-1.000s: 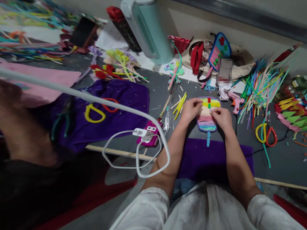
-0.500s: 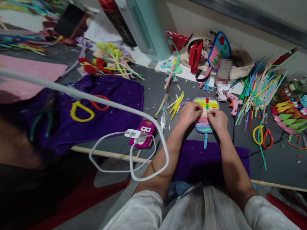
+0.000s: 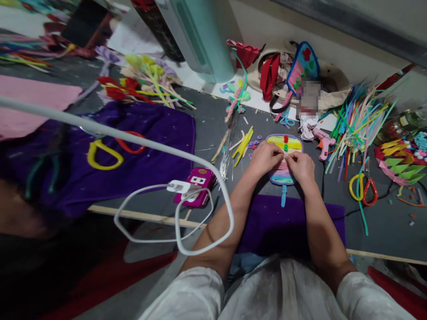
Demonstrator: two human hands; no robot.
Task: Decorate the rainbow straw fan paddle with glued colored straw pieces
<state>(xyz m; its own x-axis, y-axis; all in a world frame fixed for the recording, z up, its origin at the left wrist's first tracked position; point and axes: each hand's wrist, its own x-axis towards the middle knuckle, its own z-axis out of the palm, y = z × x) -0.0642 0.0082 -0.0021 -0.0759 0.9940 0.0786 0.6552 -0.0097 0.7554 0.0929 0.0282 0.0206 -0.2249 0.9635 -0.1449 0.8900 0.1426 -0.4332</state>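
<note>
A flat, striped rainbow-coloured craft piece (image 3: 292, 144) with a blue stem lies on the grey table (image 3: 213, 129) in front of me. A line of small red and green dots runs down its middle. My left hand (image 3: 265, 157) rests on its left half with fingers curled, pinching at the centre. My right hand (image 3: 301, 167) lies on its right half, fingertips pinched and meeting those of my left hand at the middle of the piece. What the fingertips hold is too small to make out.
A purple cloth (image 3: 293, 222) lies under my forearms. Scissors (image 3: 362, 189), a pink glue gun (image 3: 322, 142) and a heap of coloured pipe cleaners (image 3: 360, 120) sit to the right. A magenta power strip (image 3: 196, 181) with white cable (image 3: 160, 153) and another purple cloth (image 3: 133, 146) lie to the left.
My two hands have drawn closer, meeting at the centre of the craft piece. The view has shifted slightly to the right.
</note>
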